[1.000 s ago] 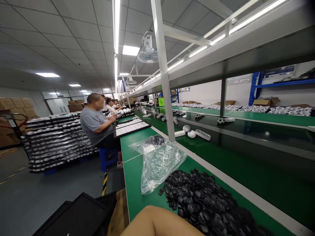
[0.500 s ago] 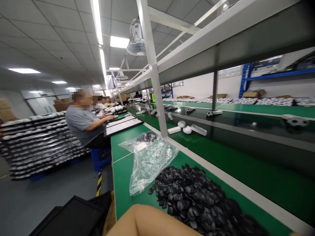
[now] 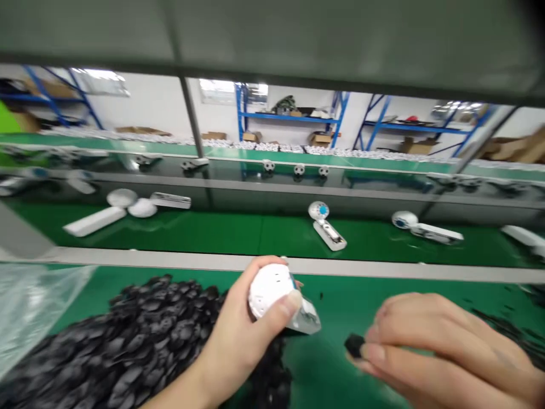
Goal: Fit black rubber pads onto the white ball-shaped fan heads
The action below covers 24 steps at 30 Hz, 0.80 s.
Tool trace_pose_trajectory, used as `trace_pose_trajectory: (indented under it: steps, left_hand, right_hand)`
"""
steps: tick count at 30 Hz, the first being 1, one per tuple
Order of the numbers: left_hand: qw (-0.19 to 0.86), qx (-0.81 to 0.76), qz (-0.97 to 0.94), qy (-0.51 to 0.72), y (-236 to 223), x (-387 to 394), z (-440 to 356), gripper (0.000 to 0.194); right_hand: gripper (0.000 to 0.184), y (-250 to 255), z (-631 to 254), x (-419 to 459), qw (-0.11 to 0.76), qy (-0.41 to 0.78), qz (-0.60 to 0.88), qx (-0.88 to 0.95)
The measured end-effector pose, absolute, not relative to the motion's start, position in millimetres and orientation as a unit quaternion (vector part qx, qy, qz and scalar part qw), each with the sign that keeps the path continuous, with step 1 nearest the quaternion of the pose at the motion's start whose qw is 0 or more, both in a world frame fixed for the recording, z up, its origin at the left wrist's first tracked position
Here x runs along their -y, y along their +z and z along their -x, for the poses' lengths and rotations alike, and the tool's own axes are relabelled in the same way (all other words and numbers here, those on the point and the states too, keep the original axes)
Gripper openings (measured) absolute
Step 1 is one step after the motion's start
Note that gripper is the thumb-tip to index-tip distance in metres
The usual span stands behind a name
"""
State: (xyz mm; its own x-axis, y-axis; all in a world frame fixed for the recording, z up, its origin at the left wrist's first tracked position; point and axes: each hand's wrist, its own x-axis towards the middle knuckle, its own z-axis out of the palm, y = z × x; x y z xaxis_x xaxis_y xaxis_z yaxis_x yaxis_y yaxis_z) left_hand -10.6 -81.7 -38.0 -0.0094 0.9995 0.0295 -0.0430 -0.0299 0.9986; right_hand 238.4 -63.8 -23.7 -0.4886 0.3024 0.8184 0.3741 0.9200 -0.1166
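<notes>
My left hand (image 3: 238, 335) is closed around a white round-headed device (image 3: 268, 289), with the thumb across its front and the fingers behind. Its head has small slots, and a paler part sticks out at the lower right. My right hand (image 3: 443, 346), somewhat blurred, pinches a small black angular piece (image 3: 354, 344) between thumb and fingertips, to the right of the device and apart from it. A large heap of similar black pieces (image 3: 145, 341) lies on the green bench to the left, partly behind my left forearm.
A clear plastic bag (image 3: 38, 307) lies at the left. Beyond the bench's pale rail (image 3: 204, 260), a green conveyor (image 3: 238, 233) carries white devices (image 3: 327, 227). Thin black scraps (image 3: 506, 332) lie on the right. An overhead panel (image 3: 298, 45) spans the top; blue shelving (image 3: 293, 116) stands behind.
The view has swung right, from the aisle and a seated co-worker to the conveyor. Both hands are now in view, holding the white device and a black piece; before, only an arm showed clearly.
</notes>
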Motion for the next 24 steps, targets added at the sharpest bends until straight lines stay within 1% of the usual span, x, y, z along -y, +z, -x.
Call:
trace_pose_trajectory:
  steps: [3, 5, 7, 8, 10, 12, 14, 17, 20, 24]
  left_hand:
    - [0.456, -0.500, -0.527, 0.514, -42, 87, 8, 0.062]
    - [0.436, -0.495, -0.550, 0.513, -45, 92, 6, 0.058]
    - [0.418, -0.484, -0.569, 0.517, -47, 97, 5, 0.054]
    - [0.410, -0.479, -0.577, 0.519, -47, 98, 5, 0.053]
    - [0.395, -0.469, -0.586, 0.529, -47, 99, 5, 0.053]
    - [0.390, -0.465, -0.586, 0.537, -45, 100, 4, 0.054]
    - [0.390, -0.461, -0.585, 0.541, -43, 102, 1, 0.056]
    - [0.389, -0.456, -0.587, 0.545, -42, 107, -2, 0.056]
    - [0.359, -0.431, -0.607, 0.563, -46, 110, -3, 0.052]
    - [0.259, -0.346, -0.705, 0.562, -53, 103, 2, 0.045]
  right_hand:
    - [0.028, -19, -232, 83, 0.493, -0.080, 0.225, 0.837]
    - [0.032, -19, -227, 90, 0.525, -0.076, 0.269, 0.804]
    - [0.031, -15, -224, 91, 0.543, -0.052, 0.284, 0.789]
    - [0.026, -12, -223, 89, 0.533, -0.028, 0.268, 0.802]
    - [0.010, -6, -222, 81, 0.474, 0.063, 0.205, 0.854]
    - [0.010, -3, -220, 74, 0.460, 0.191, 0.179, 0.848]
    - [0.013, -3, -216, 71, 0.466, 0.329, 0.226, 0.790]
    - [0.020, -4, -211, 73, 0.430, 0.489, 0.298, 0.698]
    - [0.025, -1, -209, 75, 0.405, 0.580, 0.309, 0.635]
    - [0.035, 3, -210, 74, 0.353, 0.657, 0.307, 0.591]
